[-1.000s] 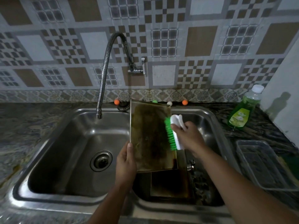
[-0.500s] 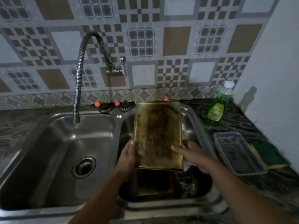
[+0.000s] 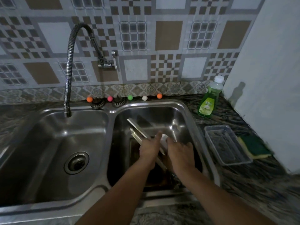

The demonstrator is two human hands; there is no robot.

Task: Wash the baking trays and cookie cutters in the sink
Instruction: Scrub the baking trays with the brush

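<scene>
Steel sink [image 3: 186, 111] | flat rectangular metal tray [image 3: 138, 128] tilted | both hands on it

Both hands, the left hand [image 3: 150, 149] and the right hand [image 3: 179, 152], were blurred, and whether their fingers gripped anything could not be told. They covered much of the tilted baking tray [image 3: 138, 127]. The left basin [image 3: 53, 143] was cut off at the frame's edge.

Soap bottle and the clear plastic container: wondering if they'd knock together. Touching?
Apart. Head view shows bare countertop between the soap bottle and the clear container.
</scene>
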